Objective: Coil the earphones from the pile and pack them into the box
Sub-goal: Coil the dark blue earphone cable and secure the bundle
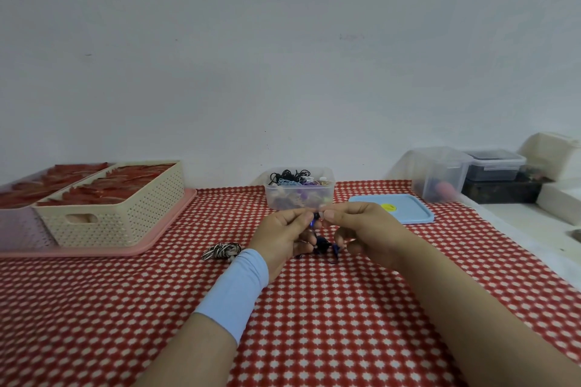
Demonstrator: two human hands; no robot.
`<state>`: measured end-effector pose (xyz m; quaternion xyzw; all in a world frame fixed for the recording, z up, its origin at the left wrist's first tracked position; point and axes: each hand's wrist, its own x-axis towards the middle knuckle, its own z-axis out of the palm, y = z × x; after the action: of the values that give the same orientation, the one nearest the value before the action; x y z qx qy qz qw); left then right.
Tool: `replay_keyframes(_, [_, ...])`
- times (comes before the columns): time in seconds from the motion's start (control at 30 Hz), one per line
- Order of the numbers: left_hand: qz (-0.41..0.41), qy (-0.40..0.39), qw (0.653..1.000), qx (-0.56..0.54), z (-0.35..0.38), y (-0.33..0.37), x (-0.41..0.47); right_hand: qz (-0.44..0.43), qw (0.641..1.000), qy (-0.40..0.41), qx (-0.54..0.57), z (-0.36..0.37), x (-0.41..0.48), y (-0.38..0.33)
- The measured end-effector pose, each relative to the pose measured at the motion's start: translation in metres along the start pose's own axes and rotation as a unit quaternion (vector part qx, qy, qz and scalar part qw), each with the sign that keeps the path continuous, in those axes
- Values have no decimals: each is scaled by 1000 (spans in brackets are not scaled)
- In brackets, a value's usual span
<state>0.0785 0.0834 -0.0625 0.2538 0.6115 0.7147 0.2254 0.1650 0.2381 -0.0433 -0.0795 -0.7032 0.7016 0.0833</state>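
My left hand [284,234] and my right hand [361,229] are raised together over the red patterned tablecloth [314,308], both pinching a dark blue earphone [322,245]. Its cord hangs bunched between and below my fingers. A coiled black-and-white earphone [221,251] lies on the cloth left of my left hand. Behind my hands stands a clear plastic box [298,188] holding several coiled earphones in black, blue and purple. A light blue band covers my left wrist.
The box's light blue lid [399,209] lies to the right. A cream perforated basket [116,207] with red items sits on a pink tray [157,229] at left. Clear and dark containers [440,173] stand at the back right near the table's edge.
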Motion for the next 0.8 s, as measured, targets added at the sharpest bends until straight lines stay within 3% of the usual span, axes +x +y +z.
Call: replay_keyframes(0.8, [-8, -8, 1000, 10, -3, 3, -5, -15, 999, 6, -29, 0, -4, -3])
